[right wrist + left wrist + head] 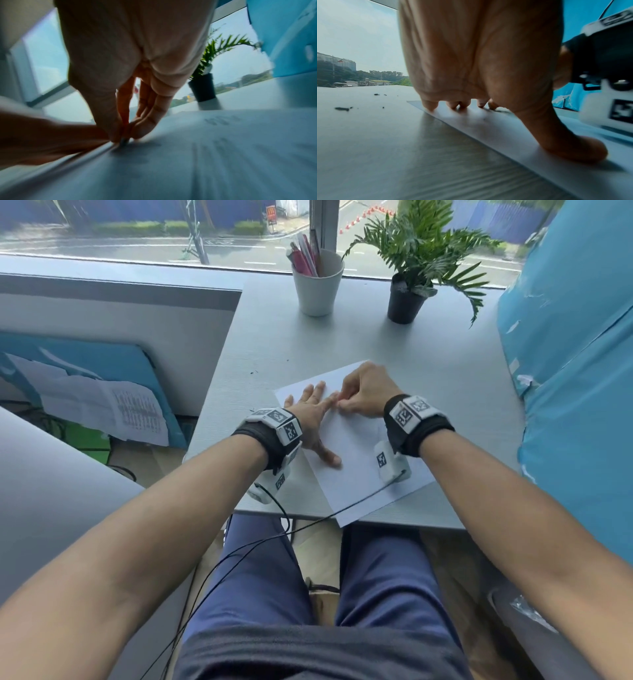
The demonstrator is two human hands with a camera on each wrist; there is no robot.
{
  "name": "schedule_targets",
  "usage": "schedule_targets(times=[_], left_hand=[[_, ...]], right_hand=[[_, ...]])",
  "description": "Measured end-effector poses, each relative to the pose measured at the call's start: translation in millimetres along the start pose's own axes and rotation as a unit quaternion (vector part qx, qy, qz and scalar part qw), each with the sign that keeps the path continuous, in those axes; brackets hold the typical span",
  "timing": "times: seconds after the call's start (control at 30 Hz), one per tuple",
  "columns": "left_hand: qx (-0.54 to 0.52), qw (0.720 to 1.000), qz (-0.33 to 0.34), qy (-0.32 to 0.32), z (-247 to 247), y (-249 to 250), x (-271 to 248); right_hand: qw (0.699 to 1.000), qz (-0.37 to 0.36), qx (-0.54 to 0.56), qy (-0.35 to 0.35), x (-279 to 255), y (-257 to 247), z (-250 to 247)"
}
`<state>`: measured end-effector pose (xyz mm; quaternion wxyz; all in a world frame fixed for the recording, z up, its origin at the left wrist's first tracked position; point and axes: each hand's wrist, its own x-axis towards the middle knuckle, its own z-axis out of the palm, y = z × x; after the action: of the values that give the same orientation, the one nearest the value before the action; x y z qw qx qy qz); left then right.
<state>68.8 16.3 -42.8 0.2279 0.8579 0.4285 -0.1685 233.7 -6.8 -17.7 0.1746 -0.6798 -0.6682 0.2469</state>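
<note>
A white sheet of paper (356, 470) (488, 128) (223, 155) lies askew on the grey desk (274, 337), one corner hanging over the front edge. My left hand (310, 414) (479, 60) lies flat on the sheet's left part, fingers spread, fingertips and thumb pressing it down. Just to its right, my right hand (363, 395) (123, 67) pinches a small thin object (337, 400) (124, 141) between thumb and fingers, its greyish tip on the paper. Most of that object is hidden. A dark smudge (498, 111) marks the paper by the fingertips.
A white cup of pens (317, 289) and a potted plant (407, 299) (202, 88) stand at the back by the window. A blue wrapped bulk (575, 371) borders the desk's right side, a grey partition (120, 313) its left. Dark crumbs (342, 108) lie left of the paper.
</note>
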Motion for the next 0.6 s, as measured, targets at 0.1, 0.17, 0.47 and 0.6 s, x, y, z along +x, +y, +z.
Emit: schedule_targets(times=[0.1,0.17,0.47,0.6], left_hand=[[-0.002,1.000,0.003,-0.003,1.0,-1.2,0.6],[0.003,1.000,0.004,-0.005,2.1,-0.1,0.4],[0.002,1.000,-0.001,-0.006,0.2,0.6,-2.9],[0.004,1.000,0.001,-0.005,0.1,2.6,-5.0]], right_hand=[[0.988,-0.012,-0.010,-0.155,-23.6,-10.7,1.8],[0.986,-0.012,-0.017,-0.165,-19.8,-9.6,-2.2],[0.990,-0.006,-0.004,-0.139,-22.4,-11.1,5.2],[0.994,0.009,-0.011,-0.108,-5.5,-0.9,-1.7]])
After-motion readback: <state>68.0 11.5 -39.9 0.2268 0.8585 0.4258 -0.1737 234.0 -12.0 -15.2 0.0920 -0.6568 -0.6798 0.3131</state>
